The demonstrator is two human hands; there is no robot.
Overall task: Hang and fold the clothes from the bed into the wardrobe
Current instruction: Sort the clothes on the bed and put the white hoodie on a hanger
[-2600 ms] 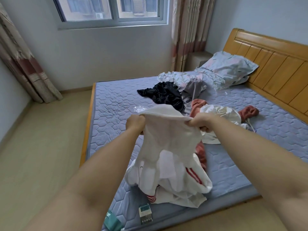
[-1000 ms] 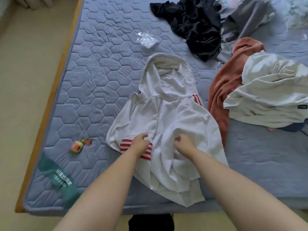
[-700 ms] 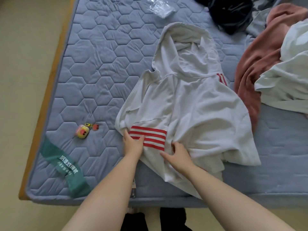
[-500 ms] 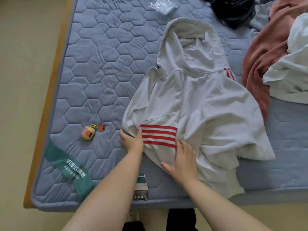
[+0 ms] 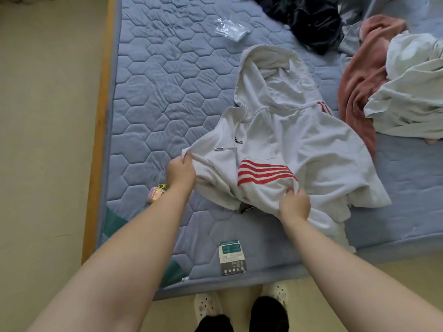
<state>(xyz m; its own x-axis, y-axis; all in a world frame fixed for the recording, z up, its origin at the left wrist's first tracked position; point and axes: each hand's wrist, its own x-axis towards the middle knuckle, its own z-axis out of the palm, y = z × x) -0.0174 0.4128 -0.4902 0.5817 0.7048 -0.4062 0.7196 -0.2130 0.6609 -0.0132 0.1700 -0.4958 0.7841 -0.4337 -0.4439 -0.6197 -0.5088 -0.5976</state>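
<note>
A white hoodie with red stripes lies spread on the blue quilted mattress, hood pointing away from me. My left hand grips the hoodie's left edge and lifts a fold of cloth. My right hand grips the striped sleeve just below the red stripes, near the bed's foot. A drawstring tip and a small dark logo show on the chest.
More clothes lie at the back right: a black garment, a rust-pink one and a pale one. A clear plastic bag, a small pink toy and a label sit on the mattress. Bare floor is at the left.
Both hands went from lying flat on the striped sleeve to gripping cloth. The left hand has pulled the hoodie's left edge outward, so the chest logo and drawstring now show.
</note>
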